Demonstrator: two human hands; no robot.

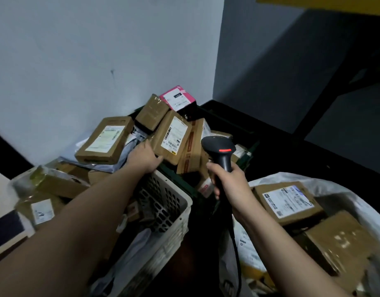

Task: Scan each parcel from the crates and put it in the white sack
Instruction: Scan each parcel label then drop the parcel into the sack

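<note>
My left hand grips the lower left corner of a brown cardboard parcel whose white barcode label faces me. It stands tilted in the dark green crate. My right hand holds a black handheld scanner by its handle, its head with a red strip just right of that parcel. The white sack lies open at the lower right, with several brown parcels inside, one labelled parcel on top.
A white perforated crate stands at the lower left, piled with brown boxes and grey mailers. A pink box tops the far pile against the grey wall. The scanner's cable hangs down between crate and sack. A dark floor lies to the right.
</note>
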